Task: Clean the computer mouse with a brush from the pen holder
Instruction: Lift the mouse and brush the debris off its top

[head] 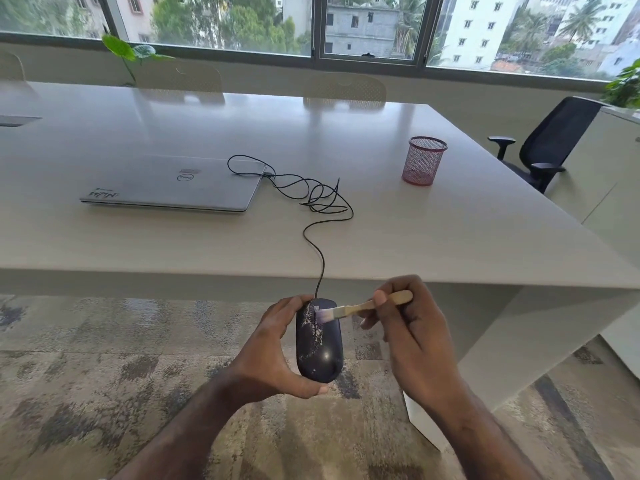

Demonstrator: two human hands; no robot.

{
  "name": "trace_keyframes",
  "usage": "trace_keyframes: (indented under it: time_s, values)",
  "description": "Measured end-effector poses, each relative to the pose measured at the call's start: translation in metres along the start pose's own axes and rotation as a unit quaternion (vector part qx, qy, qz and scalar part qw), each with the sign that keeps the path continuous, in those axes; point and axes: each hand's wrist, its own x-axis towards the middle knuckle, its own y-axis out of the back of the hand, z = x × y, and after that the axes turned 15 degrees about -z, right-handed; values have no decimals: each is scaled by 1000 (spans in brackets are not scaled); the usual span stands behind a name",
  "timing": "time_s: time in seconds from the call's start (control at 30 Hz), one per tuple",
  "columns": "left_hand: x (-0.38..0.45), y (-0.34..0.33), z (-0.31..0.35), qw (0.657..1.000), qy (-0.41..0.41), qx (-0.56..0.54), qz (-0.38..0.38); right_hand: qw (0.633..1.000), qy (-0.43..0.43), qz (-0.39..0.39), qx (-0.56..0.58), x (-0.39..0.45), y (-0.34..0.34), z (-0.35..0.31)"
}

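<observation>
A dark wired computer mouse [322,348] speckled with white dust is held off the table, below its front edge. My left hand [273,351] grips it from the left side and underneath. My right hand [412,327] pinches the wooden handle of a small flat brush [349,309]. The brush's pale bristles touch the mouse's top near the scroll wheel. The mouse's black cable [320,216] runs up over the table edge in loose coils. A pink mesh pen holder [424,161] stands upright on the table at the right.
A shut silver laptop [173,185] lies on the white table [450,230], with the cable leading to its right side. A black office chair [550,143] stands at the table's right end. Pale chairs and plants line the far side under the windows. Patterned carpet lies below.
</observation>
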Motion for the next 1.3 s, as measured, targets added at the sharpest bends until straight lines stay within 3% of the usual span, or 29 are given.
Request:
trace_keyframes:
  time_s: [0.2, 0.4, 0.63, 0.83, 1.07, 1.3]
  values:
    - [2, 0, -3, 1000, 1, 4, 0, 996, 26, -43, -68, -9, -10, -4]
    - [1, 1, -2, 1000, -7, 5, 1, 995, 44, 33, -81, -3, -3, -4]
    - [2, 0, -4, 1000, -8, -1, 4, 994, 51, -44, -83, -10, -11, -1]
    - [3, 2, -2, 1000, -10, -1, 0, 995, 51, 20, -86, -5, -4, -2]
    - [4, 0, -1, 1000, -3, -8, -1, 995, 50, -42, -82, -12, -13, -1]
    - [2, 0, -1, 1000, -13, -7, 5, 993, 55, 23, -98, -6, -3, -4]
